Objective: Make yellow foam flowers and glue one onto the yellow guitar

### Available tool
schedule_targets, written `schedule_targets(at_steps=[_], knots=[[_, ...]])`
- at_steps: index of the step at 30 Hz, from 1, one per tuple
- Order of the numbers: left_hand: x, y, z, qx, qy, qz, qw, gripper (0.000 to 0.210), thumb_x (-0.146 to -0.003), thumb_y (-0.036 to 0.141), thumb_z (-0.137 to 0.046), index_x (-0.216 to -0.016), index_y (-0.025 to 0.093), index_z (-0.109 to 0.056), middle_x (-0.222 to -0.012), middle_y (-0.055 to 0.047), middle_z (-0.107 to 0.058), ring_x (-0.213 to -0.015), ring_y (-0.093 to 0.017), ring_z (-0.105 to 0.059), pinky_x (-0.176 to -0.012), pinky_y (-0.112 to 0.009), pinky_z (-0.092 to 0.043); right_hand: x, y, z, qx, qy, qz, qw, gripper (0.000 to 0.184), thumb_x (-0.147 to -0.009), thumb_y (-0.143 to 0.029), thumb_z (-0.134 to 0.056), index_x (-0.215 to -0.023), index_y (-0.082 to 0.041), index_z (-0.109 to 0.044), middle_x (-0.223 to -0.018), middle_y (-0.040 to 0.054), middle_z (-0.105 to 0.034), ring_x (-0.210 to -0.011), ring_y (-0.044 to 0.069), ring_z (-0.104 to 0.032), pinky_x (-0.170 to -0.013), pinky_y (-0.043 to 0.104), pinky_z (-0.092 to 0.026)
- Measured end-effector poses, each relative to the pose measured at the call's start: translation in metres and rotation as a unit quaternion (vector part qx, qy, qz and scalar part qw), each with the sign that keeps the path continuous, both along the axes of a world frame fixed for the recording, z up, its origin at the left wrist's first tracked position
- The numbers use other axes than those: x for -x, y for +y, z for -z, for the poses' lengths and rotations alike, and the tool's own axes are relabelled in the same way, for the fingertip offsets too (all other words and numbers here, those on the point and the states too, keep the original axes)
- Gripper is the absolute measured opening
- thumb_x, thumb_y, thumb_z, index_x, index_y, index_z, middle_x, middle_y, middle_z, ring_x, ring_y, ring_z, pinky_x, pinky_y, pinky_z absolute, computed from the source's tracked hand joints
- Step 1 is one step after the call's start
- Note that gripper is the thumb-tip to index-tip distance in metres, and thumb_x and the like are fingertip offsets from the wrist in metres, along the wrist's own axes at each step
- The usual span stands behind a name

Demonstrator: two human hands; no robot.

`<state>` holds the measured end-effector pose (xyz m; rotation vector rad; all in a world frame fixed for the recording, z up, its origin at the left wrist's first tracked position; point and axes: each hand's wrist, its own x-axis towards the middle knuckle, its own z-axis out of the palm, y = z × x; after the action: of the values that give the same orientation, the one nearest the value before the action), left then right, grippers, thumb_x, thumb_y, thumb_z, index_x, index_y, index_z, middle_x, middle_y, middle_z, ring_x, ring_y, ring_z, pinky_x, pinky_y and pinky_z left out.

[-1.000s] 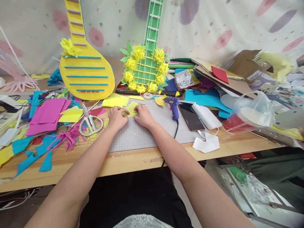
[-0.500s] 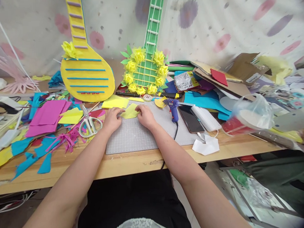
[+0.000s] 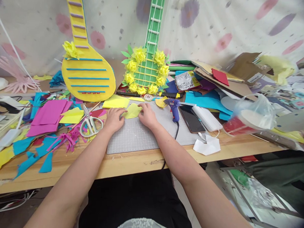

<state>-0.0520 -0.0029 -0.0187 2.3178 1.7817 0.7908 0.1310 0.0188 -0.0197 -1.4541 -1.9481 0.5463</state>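
Note:
A small yellow paper piece (image 3: 132, 111) lies at a slant between my two hands, low over the grey cutting mat (image 3: 133, 136). At its left edge is my left hand (image 3: 115, 119), fingers curled and fingertips touching the paper. My right hand (image 3: 148, 116) pinches the upper right edge, its thumb and forefinger close together. Just behind the left hand lies a stack of yellow paper (image 3: 115, 101). White-handled scissors (image 3: 91, 124) rest to the left of that hand, and a blue glue gun (image 3: 174, 110) lies to the right of the right hand.
Behind stand a yellow lute-shaped craft (image 3: 89, 82) and a green one (image 3: 147, 68) ringed with yellow paper flowers. Magenta paper (image 3: 47, 118) and coloured scraps cover the left side. A phone (image 3: 191, 119), white power bank (image 3: 207, 118) and bagged cup (image 3: 247, 120) are at right.
The view has shifted very slightly. Both hands stay at the yellow paper piece, with only small finger movement; the other things have not moved.

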Motion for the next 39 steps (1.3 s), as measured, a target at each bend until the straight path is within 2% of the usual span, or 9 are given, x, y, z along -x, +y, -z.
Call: schedule_targets(at_steps=[4, 8, 12, 16, 20, 26, 32, 36, 39], knots=[[-0.001, -0.002, -0.002, 0.005, -0.024, 0.021, 0.999, 0.041, -0.068, 0.007, -0.046, -0.102, 0.022, -0.063, -0.111, -0.003, -0.065, -0.11, -0.02, -0.055, -0.109, -0.042, -0.024, 0.002, 0.004, 0.004, -0.006, 0.067, -0.035, 0.997, 0.045, -0.071, -0.004, -0.041, -0.112, -0.018, -0.05, -0.12, 0.009, -0.051, -0.094, 0.015, -0.058, -0.086, 0.034, -0.048], [-0.002, -0.002, -0.003, -0.007, -0.074, 0.071, 0.995, 0.041, -0.067, 0.004, -0.041, -0.098, 0.02, -0.063, -0.113, -0.005, -0.061, -0.107, -0.018, -0.055, -0.098, -0.034, -0.04, 0.002, 0.008, 0.008, 0.008, 0.127, -0.052, 0.991, 0.04, -0.072, -0.008, -0.045, -0.111, -0.018, -0.049, -0.12, 0.0079, -0.052, -0.093, 0.013, -0.058, -0.086, 0.03, -0.049], [-0.003, -0.002, -0.002, 0.001, -0.093, 0.114, 0.989, 0.042, -0.067, 0.002, -0.037, -0.096, 0.019, -0.062, -0.113, -0.006, -0.059, -0.091, -0.016, -0.059, -0.091, -0.032, -0.045, 0.002, 0.008, 0.008, 0.011, 0.135, -0.051, 0.99, 0.044, -0.07, -0.01, -0.051, -0.113, -0.018, -0.049, -0.122, 0.0084, -0.05, -0.087, 0.011, -0.058, -0.087, 0.031, -0.049], [-0.003, -0.004, -0.003, -0.02, -0.066, 0.105, 0.992, 0.046, -0.063, 0.0, -0.039, -0.099, 0.021, -0.061, -0.112, -0.006, -0.059, -0.108, -0.02, -0.052, -0.099, -0.036, -0.04, 0.003, 0.007, 0.005, 0.01, 0.128, -0.026, 0.991, 0.05, -0.069, -0.003, -0.044, -0.116, -0.019, -0.047, -0.117, 0.0074, -0.051, -0.077, 0.009, -0.055, -0.082, 0.03, -0.05], [-0.004, -0.005, -0.003, -0.035, -0.014, 0.104, 0.994, 0.059, -0.058, -0.001, -0.043, -0.111, 0.021, -0.056, -0.123, -0.008, -0.051, -0.121, -0.023, -0.042, -0.104, -0.041, -0.034, 0.005, 0.011, 0.005, 0.016, 0.186, -0.029, 0.982, 0.051, -0.068, -0.004, -0.044, -0.117, -0.017, -0.045, -0.114, 0.0081, -0.05, -0.077, 0.009, -0.053, -0.08, 0.03, -0.05], [-0.004, -0.006, -0.008, -0.065, -0.002, 0.07, 0.995, 0.04, -0.074, 0.006, -0.045, -0.105, 0.025, -0.06, -0.123, -0.007, -0.05, -0.12, -0.023, -0.041, -0.104, -0.044, -0.033, 0.002, 0.015, 0.004, 0.05, 0.253, -0.05, 0.965, 0.049, -0.065, -0.005, -0.044, -0.112, -0.019, -0.045, -0.111, 0.0073, -0.052, -0.085, 0.012, -0.055, -0.081, 0.032, -0.049], [-0.005, -0.007, -0.009, -0.072, 0.013, 0.124, 0.99, 0.023, -0.08, 0.013, -0.048, -0.085, 0.024, -0.068, -0.116, -0.006, -0.056, -0.113, -0.021, -0.047, -0.1, -0.04, -0.038, 0.001, 0.015, 0.003, 0.041, 0.235, -0.036, 0.971, 0.047, -0.065, -0.005, -0.042, -0.11, -0.018, -0.046, -0.11, 0.008, -0.055, -0.088, 0.014, -0.056, -0.084, 0.034, -0.048], [-0.007, -0.007, -0.009, -0.044, 0.043, 0.122, 0.991, 0.02, -0.082, 0.019, -0.051, -0.085, 0.024, -0.07, -0.114, -0.007, -0.057, -0.11, -0.023, -0.049, -0.096, -0.042, -0.041, 0.0, 0.01, 0.001, -0.047, 0.158, -0.008, 0.986, 0.039, -0.067, -0.008, -0.047, -0.104, -0.02, -0.051, -0.107, 0.0062, -0.058, -0.102, 0.018, -0.052, -0.095, 0.04, -0.041], [-0.008, -0.007, -0.009, -0.029, 0.054, 0.129, 0.99, 0.02, -0.082, 0.022, -0.051, -0.085, 0.024, -0.071, -0.107, -0.007, -0.061, -0.104, -0.023, -0.051, -0.093, -0.042, -0.042, -0.001, 0.006, -0.001, -0.037, 0.128, -0.063, 0.989, 0.034, -0.07, -0.01, -0.047, -0.102, -0.019, -0.053, -0.092, 0.0033, -0.06, -0.089, 0.016, -0.054, -0.087, 0.035, -0.044]])
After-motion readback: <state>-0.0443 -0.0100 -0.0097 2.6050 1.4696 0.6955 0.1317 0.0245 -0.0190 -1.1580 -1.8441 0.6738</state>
